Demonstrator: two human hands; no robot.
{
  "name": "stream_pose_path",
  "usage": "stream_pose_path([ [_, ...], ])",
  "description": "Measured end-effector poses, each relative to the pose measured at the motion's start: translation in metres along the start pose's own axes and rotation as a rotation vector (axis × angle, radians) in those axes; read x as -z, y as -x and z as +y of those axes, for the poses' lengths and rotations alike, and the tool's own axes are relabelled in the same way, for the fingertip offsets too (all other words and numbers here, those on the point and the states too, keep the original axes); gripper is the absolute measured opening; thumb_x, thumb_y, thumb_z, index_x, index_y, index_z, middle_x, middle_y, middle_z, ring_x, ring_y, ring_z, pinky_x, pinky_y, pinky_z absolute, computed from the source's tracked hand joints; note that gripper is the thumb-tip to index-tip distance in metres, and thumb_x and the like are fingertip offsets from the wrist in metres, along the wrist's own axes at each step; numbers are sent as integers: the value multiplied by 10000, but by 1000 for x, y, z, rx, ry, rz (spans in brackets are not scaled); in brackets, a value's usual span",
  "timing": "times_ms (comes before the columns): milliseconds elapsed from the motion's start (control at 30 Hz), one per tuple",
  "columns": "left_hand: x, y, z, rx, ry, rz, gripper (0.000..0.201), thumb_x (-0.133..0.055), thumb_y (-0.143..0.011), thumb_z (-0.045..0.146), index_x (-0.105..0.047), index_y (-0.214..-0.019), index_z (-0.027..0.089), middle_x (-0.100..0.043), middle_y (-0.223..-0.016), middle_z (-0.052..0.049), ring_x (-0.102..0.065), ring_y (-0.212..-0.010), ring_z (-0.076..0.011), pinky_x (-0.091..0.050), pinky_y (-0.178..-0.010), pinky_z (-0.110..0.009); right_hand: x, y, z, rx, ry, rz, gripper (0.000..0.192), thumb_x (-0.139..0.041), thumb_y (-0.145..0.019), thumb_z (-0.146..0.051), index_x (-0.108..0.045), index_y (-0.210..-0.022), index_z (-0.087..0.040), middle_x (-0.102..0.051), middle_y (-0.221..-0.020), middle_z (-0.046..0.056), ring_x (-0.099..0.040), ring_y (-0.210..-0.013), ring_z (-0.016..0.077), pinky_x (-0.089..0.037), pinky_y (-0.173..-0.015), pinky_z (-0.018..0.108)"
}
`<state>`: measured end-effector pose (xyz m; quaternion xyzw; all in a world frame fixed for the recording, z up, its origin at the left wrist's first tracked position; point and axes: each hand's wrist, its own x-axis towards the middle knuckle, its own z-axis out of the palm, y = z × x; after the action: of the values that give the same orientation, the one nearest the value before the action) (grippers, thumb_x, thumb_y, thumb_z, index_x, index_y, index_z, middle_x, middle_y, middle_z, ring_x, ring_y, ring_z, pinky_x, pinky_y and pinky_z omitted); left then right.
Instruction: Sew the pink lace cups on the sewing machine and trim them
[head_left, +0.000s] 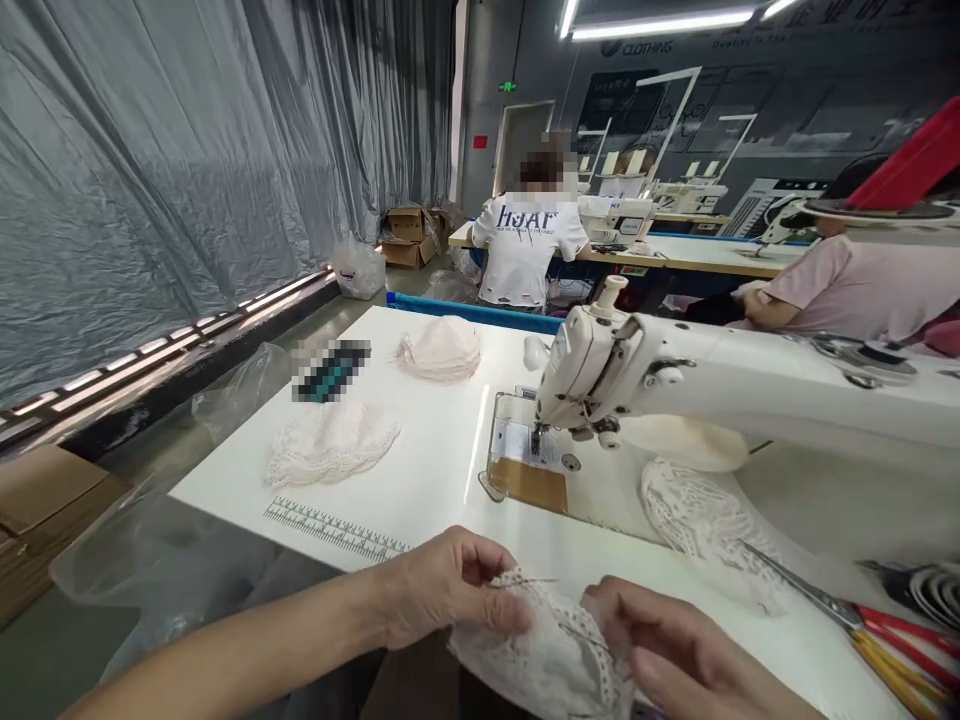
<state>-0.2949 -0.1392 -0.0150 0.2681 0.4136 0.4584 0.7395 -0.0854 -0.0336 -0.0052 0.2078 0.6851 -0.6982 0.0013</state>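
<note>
A white lace-edged fabric piece (536, 655) hangs between my two hands, low in front of the table edge. My left hand (469, 590) pinches its upper edge between thumb and curled fingers. At its right edge my right hand (667, 640) has its fingers closed on the lace, slightly blurred. Thin dark lines, perhaps thread, cross the lace; I cannot make out exactly what they are. Beyond my hands stands a white sewing machine (675, 375), its presser foot (536, 440) over the needle plate. Another lace piece (697, 510) lies under the machine arm.
Scissors (847, 610) with red and yellow handles lie at right. Stacked lace pieces (337, 440) and pale fabric pieces (442, 350) rest on the white table (427, 450), near a printed ruler (330, 525). Cardboard boxes (52, 510) stand at left. Co-workers (529, 240) sit ahead.
</note>
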Motion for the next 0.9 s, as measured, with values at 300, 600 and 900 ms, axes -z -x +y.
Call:
stream_pose_path([
  [300,-7,24,-55,77,20,85,378,-843,-535,297,-707,-814,81,-664,-758,-54,-574,-681,-113,-442,-687,-231,-48,9,31,-81,-107,-89,260,-643,-779,-374,-541,-694,-151,-435,-651,-40,-370,-623,99,-273,-558,218],
  [600,-18,22,-81,172,33,144,403,-858,-461,371,-664,-672,87,-634,-623,-23,-550,-581,-81,-403,-587,-185,-37,40,52,-90,-75,-106,185,-605,-823,-331,-664,-827,-155,-582,-736,-4,-498,-701,120,-370,-649,224],
  [900,-23,30,-95,209,-185,141,388,-816,-557,415,-667,-712,92,-612,-670,-11,-565,-653,-137,-442,-627,-230,-60,53,68,114,279,24,284,-616,-821,-427,-642,-783,-147,-587,-768,-13,-574,-728,119,-440,-626,214],
])
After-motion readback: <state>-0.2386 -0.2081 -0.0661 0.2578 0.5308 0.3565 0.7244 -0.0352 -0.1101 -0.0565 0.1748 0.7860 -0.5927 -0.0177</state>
